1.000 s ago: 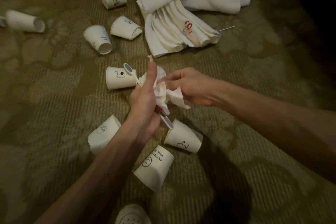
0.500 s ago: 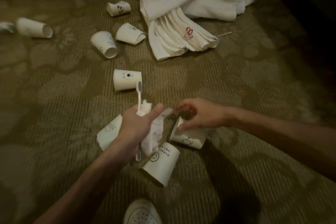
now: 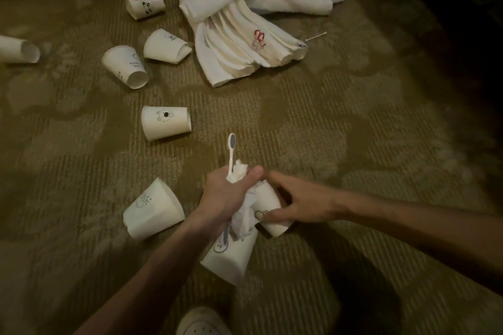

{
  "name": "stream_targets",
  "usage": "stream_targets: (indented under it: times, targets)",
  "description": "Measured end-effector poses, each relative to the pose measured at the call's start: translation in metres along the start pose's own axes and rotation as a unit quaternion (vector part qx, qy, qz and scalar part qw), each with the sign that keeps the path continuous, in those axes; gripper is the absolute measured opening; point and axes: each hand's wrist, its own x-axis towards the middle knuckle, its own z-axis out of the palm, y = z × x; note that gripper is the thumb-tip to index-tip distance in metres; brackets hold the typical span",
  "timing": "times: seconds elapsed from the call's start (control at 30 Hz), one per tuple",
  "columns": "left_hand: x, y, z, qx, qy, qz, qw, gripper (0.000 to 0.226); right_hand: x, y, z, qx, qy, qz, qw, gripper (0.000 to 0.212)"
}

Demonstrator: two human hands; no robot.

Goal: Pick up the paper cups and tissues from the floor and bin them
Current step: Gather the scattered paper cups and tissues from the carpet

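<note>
Low on the carpet (image 3: 353,144), the left hand (image 3: 224,198) grips tissue (image 3: 240,173) and a toothbrush (image 3: 231,148), while at its 3 o'clock the right hand (image 3: 302,202) clasps a paper cup (image 3: 269,198).

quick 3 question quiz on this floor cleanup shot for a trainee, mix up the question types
1. True or false: the left hand grips a toothbrush and a crumpled tissue together.
2. The right hand is: A idle and open; B gripping a paper cup; C making an empty fist.
3. Fill in: counting the held one, ___ paper cups are in view.

Key: 1 true; 2 B; 3 eight.
</note>
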Motion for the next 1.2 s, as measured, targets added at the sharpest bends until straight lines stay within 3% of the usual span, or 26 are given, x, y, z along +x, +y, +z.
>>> stream_targets:
  times: [0.2,0.33,0.5,0.67,0.77,0.87,1.0,1.2]
  targets:
    - [0.011,0.013,0.007,-0.005,0.029,0.014,0.999,0.016,0.007,0.015,-0.009,0.161,0.037,0.053,0.985,0.048]
    - [0.002,0.039,0.017,0.018,0.017,0.021,0.999,0.016,-0.014,0.005,-0.032,0.307,0.115,0.106,0.939,0.047]
    - [-0.049,0.117,0.052,0.084,-0.08,-0.005,0.993,0.021,-0.102,-0.037,-0.066,0.449,0.113,0.153,0.873,0.062]
    - [-0.15,0.228,0.101,0.124,-0.144,-0.007,0.982,0.028,-0.239,-0.115,-0.107,0.559,0.231,0.205,0.769,0.073]
    - [-0.22,0.283,0.147,0.137,-0.153,-0.005,0.979,0.027,-0.343,-0.164,-0.126,0.589,0.311,0.244,0.705,0.051]
    - [-0.29,0.316,0.208,0.146,-0.228,-0.051,0.961,0.028,-0.443,-0.192,-0.137,0.607,0.394,0.253,0.643,0.038]
    - [-0.373,0.328,0.303,0.16,-0.271,-0.103,0.944,0.052,-0.551,-0.189,-0.137,0.627,0.502,0.259,0.537,0.037]
    - [-0.453,0.298,0.457,0.163,-0.31,-0.155,0.924,0.051,-0.651,-0.106,-0.124,0.641,0.591,0.259,0.416,0.033]
